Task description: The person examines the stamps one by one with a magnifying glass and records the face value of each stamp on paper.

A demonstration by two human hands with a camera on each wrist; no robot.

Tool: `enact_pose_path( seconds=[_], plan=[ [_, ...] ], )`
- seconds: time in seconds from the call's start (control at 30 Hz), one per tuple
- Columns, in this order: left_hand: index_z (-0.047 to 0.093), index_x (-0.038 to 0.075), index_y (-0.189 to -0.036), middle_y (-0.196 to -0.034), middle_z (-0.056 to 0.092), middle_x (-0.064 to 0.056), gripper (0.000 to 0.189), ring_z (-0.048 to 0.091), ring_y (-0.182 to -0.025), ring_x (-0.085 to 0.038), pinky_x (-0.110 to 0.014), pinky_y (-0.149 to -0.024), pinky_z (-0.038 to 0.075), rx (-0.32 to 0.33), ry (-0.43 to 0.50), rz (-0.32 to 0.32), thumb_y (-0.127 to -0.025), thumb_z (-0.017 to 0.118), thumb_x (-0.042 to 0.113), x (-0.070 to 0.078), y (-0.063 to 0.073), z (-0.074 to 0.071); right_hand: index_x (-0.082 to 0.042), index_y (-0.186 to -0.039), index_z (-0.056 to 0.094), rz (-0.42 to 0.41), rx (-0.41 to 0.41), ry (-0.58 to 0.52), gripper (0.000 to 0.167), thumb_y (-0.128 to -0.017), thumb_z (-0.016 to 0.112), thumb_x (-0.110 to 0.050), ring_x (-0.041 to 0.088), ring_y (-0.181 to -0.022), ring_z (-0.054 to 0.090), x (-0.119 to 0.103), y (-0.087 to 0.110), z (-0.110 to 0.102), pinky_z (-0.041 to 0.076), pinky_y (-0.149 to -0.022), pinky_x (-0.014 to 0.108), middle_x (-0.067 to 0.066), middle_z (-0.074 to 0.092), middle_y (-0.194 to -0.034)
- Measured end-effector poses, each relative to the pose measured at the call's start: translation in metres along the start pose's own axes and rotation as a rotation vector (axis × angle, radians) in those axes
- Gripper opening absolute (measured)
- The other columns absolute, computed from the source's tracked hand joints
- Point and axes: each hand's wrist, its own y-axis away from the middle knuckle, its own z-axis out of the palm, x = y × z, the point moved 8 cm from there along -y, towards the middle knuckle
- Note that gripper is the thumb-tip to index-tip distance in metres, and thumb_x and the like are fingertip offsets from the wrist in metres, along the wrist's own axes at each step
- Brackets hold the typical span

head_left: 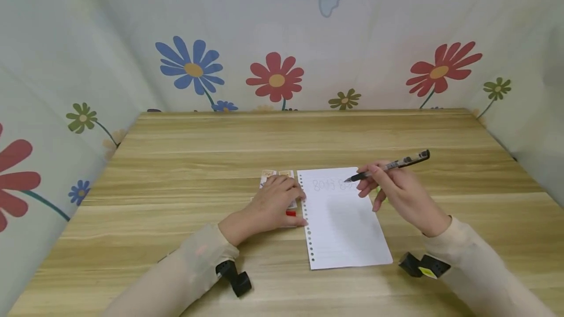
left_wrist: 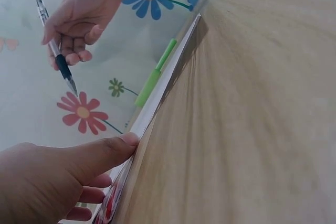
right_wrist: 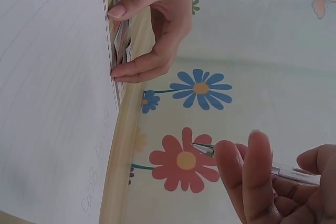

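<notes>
A white loose-leaf sheet (head_left: pixel 348 229) with punched holes down its left side lies on the table, with handwriting (head_left: pixel 323 185) near its top. My left hand (head_left: pixel 273 202) rests across the sheet's left edge, fingers and thumb extended and pressing the margin. Beneath that hand several small printed cards (head_left: pixel 268 175) are partly covered. My right hand (head_left: pixel 403 192) grips a black-and-clear pen (head_left: pixel 407 160) by the sheet's upper right. In the right wrist view the pen's metal tip (right_wrist: pixel 202 148) points clear of the paper, raised above it.
A slim green object (left_wrist: pixel 149 87) lies beside the sheet's right edge, mostly hidden by the right hand in the head view. A flower-printed curtain (head_left: pixel 352 57) encloses the back and sides of the wooden table (head_left: pixel 198 146). Each sleeve carries a black wrist camera (head_left: pixel 235 278).
</notes>
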Motion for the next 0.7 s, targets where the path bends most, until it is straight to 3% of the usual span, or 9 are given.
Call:
enact_pose_path(
  seconds=[0.1,0.2,0.37,0.47,0.6,0.7],
  plan=[
    [0.065,0.013,-0.109,-0.112,0.057,-0.001,0.054,0.047,-0.113,-0.022,-0.041,-0.104,0.028,0.002,0.0,0.0,-0.074,0.073,0.053,0.0,0.0,-0.001,0.003,-0.108,0.056,0.008,-0.008,0.025,0.021,-0.099,0.05,-0.015,0.02,-0.07,0.063,0.0,-0.003,0.004,0.053,-0.048,0.034,0.013,0.061,-0.084],
    [0.065,0.013,-0.109,-0.112,0.057,-0.001,0.054,0.046,-0.113,-0.023,-0.042,-0.104,0.028,0.001,0.0,0.003,-0.074,0.074,0.053,0.0,0.0,0.0,0.001,-0.102,0.054,-0.039,0.006,0.072,0.014,-0.092,0.06,-0.007,0.017,-0.059,0.058,-0.004,-0.005,0.007,0.05,-0.043,0.031,0.01,0.057,-0.077],
    [0.065,0.013,-0.108,-0.113,0.057,-0.001,0.054,0.046,-0.113,-0.022,-0.042,-0.105,0.028,-0.001,0.003,0.001,-0.074,0.073,0.054,0.0,0.0,0.0,0.002,-0.099,0.051,-0.053,0.025,0.098,0.014,-0.09,0.062,-0.003,0.016,-0.043,0.048,-0.007,-0.009,0.014,0.044,-0.038,0.029,0.008,0.052,-0.066],
    [0.065,0.013,-0.108,-0.112,0.057,-0.001,0.054,0.046,-0.112,-0.022,-0.041,-0.104,0.028,0.004,0.003,0.003,-0.074,0.073,0.054,0.0,0.0,0.0,0.003,-0.103,0.053,-0.004,0.011,0.055,0.015,-0.094,0.058,-0.008,0.018,-0.048,0.054,-0.005,-0.01,0.02,0.048,-0.041,0.031,0.009,0.054,-0.067],
    [0.065,0.013,-0.107,-0.111,0.057,-0.001,0.053,0.047,-0.11,-0.022,-0.04,-0.102,0.03,0.01,0.002,0.01,-0.074,0.074,0.054,0.0,0.0,0.0,0.003,-0.108,0.054,0.049,-0.029,-0.019,0.018,-0.097,0.053,-0.012,0.022,-0.065,0.064,-0.003,-0.013,0.034,0.052,-0.046,0.034,0.011,0.062,-0.08],
    [0.065,0.013,-0.106,-0.11,0.057,-0.001,0.053,0.047,-0.109,-0.022,-0.04,-0.102,0.03,0.01,0.006,0.01,-0.074,0.074,0.054,-0.001,0.0,0.0,0.002,-0.107,0.053,0.056,-0.051,-0.033,0.016,-0.097,0.053,-0.01,0.02,-0.069,0.067,-0.003,-0.015,0.045,0.052,-0.046,0.034,0.01,0.065,-0.085]
  ],
)
